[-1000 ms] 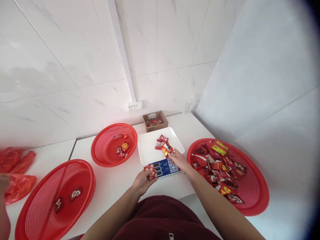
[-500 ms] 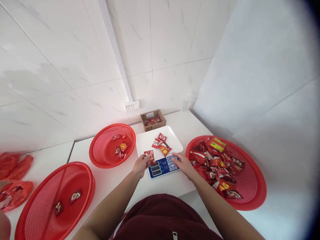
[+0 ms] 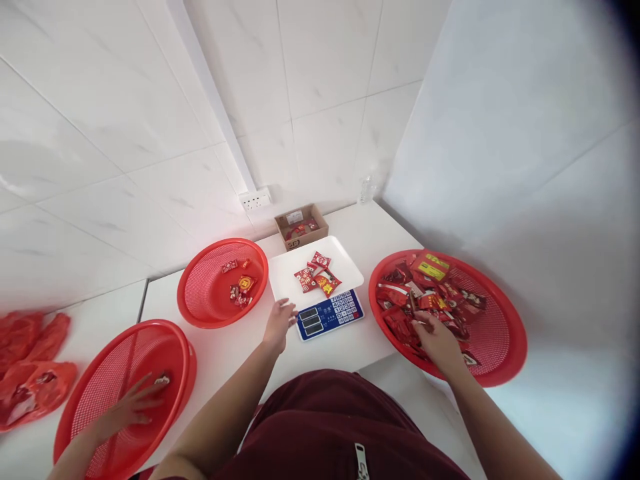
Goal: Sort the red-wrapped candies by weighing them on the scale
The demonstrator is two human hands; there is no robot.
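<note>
On the white pan (image 3: 345, 257) of a digital scale lie several small red snack packets (image 3: 327, 281), partly overlapping. My left hand (image 3: 279, 327) is at the pan's near left corner, beside the blue keypad panel (image 3: 330, 316). Its fingers are slightly curled and apart, with nothing in them. Over the large red basket (image 3: 500, 347) on the right, my right hand (image 3: 439, 341) pinches a small packet (image 3: 413, 301), seen nearly edge-on. Under and around that hand is a heap of red snack packets (image 3: 400, 323).
A red basket (image 3: 193, 300) with several packets stands left of the scale. Another person's hand (image 3: 131, 403) reaches into the nearer left basket (image 3: 187, 373). Red plastic bags (image 3: 45, 383) lie far left. A cardboard box (image 3: 320, 230) with red packets stands behind the scale, against the wall.
My left hand has let go of a red packet onto the pan and drawn back. My right hand has moved from the keypad into the right basket. Another person's hand has entered the near left basket.
</note>
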